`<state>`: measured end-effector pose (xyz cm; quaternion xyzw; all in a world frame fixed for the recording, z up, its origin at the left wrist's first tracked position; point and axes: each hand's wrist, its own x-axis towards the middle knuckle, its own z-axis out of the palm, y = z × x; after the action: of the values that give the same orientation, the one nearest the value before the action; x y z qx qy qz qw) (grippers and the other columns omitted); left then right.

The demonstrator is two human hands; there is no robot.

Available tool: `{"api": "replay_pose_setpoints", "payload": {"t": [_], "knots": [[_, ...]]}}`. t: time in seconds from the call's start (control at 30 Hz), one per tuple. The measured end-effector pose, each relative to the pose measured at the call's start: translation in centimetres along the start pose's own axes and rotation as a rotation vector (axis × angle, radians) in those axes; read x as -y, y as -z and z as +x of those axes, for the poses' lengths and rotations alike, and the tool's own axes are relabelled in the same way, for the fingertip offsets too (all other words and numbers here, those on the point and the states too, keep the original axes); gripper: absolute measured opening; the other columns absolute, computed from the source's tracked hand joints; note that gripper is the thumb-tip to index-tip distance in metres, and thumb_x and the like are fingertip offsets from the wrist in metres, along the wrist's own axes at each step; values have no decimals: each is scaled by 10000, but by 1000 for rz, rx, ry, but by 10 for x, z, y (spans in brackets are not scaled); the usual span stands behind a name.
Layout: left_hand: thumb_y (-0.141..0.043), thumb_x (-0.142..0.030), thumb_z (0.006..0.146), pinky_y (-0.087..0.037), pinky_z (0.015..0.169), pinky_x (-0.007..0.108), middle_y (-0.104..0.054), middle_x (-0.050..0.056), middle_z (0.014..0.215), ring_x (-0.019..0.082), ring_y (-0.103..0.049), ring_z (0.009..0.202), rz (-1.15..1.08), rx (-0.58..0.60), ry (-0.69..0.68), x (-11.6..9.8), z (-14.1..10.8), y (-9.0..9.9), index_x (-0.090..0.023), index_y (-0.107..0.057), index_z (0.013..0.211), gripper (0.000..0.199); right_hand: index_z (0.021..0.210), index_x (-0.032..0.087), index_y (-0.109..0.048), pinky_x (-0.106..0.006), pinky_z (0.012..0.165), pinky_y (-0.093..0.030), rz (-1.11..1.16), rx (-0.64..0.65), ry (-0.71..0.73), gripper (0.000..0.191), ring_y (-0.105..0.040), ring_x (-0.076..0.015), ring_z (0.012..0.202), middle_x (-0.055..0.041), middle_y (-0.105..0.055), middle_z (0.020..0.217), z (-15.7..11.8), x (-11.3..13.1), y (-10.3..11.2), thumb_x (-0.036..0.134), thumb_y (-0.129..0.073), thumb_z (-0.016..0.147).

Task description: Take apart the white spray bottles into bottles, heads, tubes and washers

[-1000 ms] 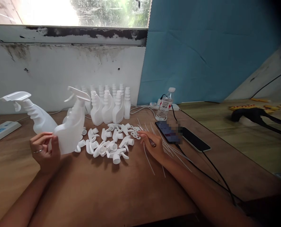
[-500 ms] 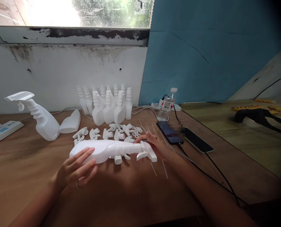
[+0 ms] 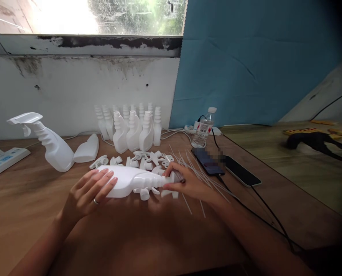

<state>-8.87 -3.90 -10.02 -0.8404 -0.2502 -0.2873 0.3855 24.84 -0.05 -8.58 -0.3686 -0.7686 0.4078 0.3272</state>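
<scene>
A white spray bottle [image 3: 130, 180] lies sideways in front of me, its base to the left and its neck to the right. My left hand [image 3: 92, 191] is closed around the base end, a ring on one finger. At the neck, my right hand [image 3: 182, 182] grips the trigger head's collar between thumb and fingers; the hand hides part of the head. Loose white trigger heads [image 3: 145, 164] lie behind the bottle, and one shows beneath its neck. Small white rings [image 3: 168, 160] sit beyond my right fingers. Thin clear tubes [image 3: 199, 172] lie partly behind my right hand.
Several open white bottles [image 3: 134, 132] stand by the wall. To the left are an upright spray bottle [image 3: 54, 147], a tipped bottle [image 3: 87, 149] and a power strip [image 3: 8, 163]. A water bottle [image 3: 203, 128], two phones [image 3: 242, 170] and cables occupy the right side.
My right fingers have come around to the near side of the collar, covering much of the trigger head, which has turned. My left hand has shifted its hold slightly on the base.
</scene>
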Motion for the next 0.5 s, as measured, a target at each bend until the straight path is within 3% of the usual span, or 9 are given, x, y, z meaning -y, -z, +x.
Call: {"api": "replay_pose_setpoints", "payload": {"t": [0.13, 0.2, 0.33, 0.4, 0.5], "knots": [[-743, -340, 757, -573, 733, 370, -733, 95, 927, 245, -707, 805, -168, 4, 101, -2, 4, -1, -188, -553, 1212, 515, 889, 225, -546, -370, 799, -528, -355, -143, 494, 69, -637, -194, 920, -51, -677, 995, 2, -4, 1, 190, -598, 860], [-754, -332, 734, -567, 674, 348, -736, 88, 899, 236, -700, 736, -234, -29, 184, -1, 7, 2, -200, -532, 1252, 579, 869, 244, -545, -444, 893, -494, -490, -212, 730, 122, -632, -204, 999, -46, -683, 1058, 3, -5, 5, 127, -516, 891], [-682, -316, 772, -535, 586, 281, -741, 57, 885, 208, -689, 686, -375, -26, 391, 8, 2, 11, -247, -595, 1189, 431, 787, 273, -525, -448, 912, -485, -795, -395, 1057, 229, -628, -199, 1058, 24, -673, 1089, 2, -9, 22, 49, -558, 823], [-661, -353, 784, -487, 510, 238, -740, 30, 851, 171, -655, 608, -402, -16, 586, 17, -9, 13, -253, -661, 1075, 309, 785, 281, -510, -427, 876, -507, -873, -564, 1090, 242, -631, -196, 1031, 35, -652, 1069, 1, -13, 35, 53, -591, 788], [-624, -470, 790, -460, 512, 228, -707, 15, 784, 151, -597, 595, -332, -86, 1020, 37, -26, 5, -207, -690, 986, 335, 830, 279, -471, -456, 860, -519, -767, -960, 873, 223, -626, -221, 976, -9, -617, 1020, 2, -21, 56, 119, -621, 790]]}}
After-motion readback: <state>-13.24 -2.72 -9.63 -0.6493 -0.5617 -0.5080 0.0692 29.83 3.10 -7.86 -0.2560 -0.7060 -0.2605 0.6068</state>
